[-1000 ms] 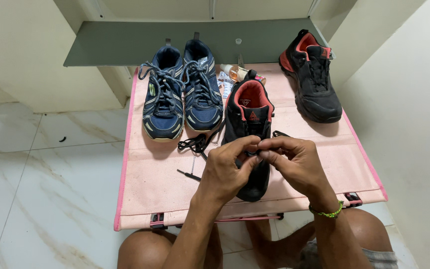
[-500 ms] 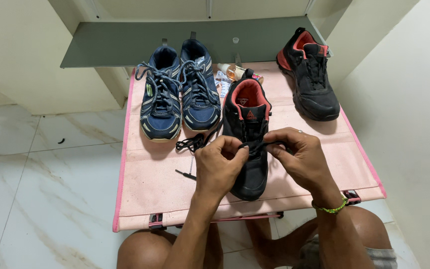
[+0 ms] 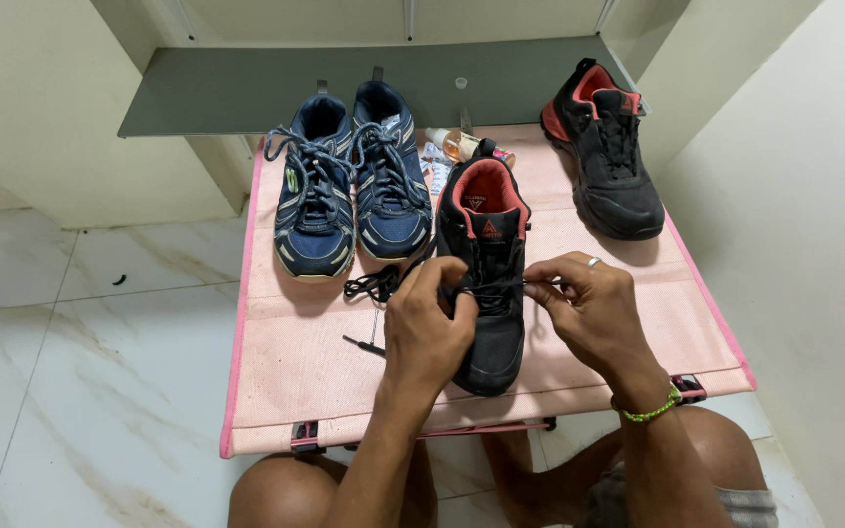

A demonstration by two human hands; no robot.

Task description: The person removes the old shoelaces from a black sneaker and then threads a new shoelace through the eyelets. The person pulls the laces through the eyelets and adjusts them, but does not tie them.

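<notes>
Both hands have slid a little toward the toe since half a second ago, and the lace between them now runs nearly level across the black lace-up sports shoe with a coral-red lining (image 3: 486,284). That shoe lies toe toward the person, near the front middle of the pink fabric folding table (image 3: 295,362). The left hand (image 3: 429,328) is closed in a pinch on the black shoelace (image 3: 501,286) at the shoe's left eyelet row; the right hand (image 3: 589,308), wearing a ring and a green beaded wristband, pinches the same lace on the right side.

My judgement: the lace could slip from either pinch or pull unevenly, since it is thin and taut, and a hard tug could drag the shoe forward. Its toe sits close to the table's front edge, so it has little margin there. A loose tangle of black lace (image 3: 376,284) lies just left of the shoe and could snag.

Beside it stands a pair of navy blue running shoes with grey laces (image 3: 354,196), and a second black and coral shoe (image 3: 610,156) sits well apart at the far right corner. Bare pink cloth lies open on both sides of the hands; a pale wall (image 3: 794,196) closes the right.
</notes>
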